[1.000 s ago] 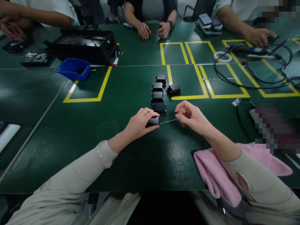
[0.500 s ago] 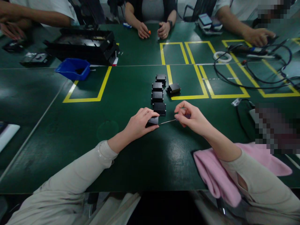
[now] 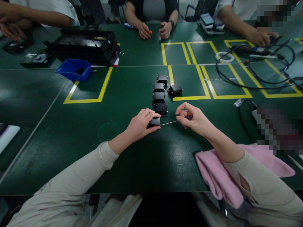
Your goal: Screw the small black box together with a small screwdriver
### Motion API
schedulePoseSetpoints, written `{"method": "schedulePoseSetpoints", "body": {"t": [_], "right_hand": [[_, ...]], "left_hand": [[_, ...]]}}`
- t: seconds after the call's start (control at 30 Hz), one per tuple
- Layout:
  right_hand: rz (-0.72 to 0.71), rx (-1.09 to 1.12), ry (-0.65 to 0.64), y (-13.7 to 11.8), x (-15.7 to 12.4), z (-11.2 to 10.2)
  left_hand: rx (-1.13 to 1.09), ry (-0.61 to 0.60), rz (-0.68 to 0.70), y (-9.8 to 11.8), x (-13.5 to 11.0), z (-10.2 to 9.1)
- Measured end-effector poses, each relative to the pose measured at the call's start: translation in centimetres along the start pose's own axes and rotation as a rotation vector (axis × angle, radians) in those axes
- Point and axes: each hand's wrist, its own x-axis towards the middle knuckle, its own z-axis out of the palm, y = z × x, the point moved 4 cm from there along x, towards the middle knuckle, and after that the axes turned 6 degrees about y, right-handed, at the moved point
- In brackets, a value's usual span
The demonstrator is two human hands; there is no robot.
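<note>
My left hand is closed around a small black box on the green table, thumb at its near side and fingers over its top. Between the thumb and fingers of my right hand is a screwdriver; its thin metal shaft points left and its tip meets the right side of the box. The handle is mostly hidden by the fingers. Just beyond the held box, several like black boxes stand in a row with small screws at their sides. Another black box sits to the right of that row, turned at an angle.
A pink cloth lies under my right forearm. Black cables and a white ring are at the right. A blue scoop-shaped bin and stacked black trays stand at the left. Other people's hands rest across the table.
Almost nothing differs. The fingers of my right hand have shifted very slightly on the screwdriver; my left hand and the boxes stay in place.
</note>
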Motion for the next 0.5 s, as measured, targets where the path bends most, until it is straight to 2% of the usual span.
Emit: {"method": "schedulePoseSetpoints", "body": {"t": [0.23,0.5], "right_hand": [[0.077,0.007,0.003,0.27,-0.07,0.15],[0.040,0.032,0.032,0.35,0.02,0.00]], "left_hand": [[0.000,-0.003,0.004,0.00,0.00,0.04],[0.016,0.012,0.016,0.14,0.04,-0.04]]}}
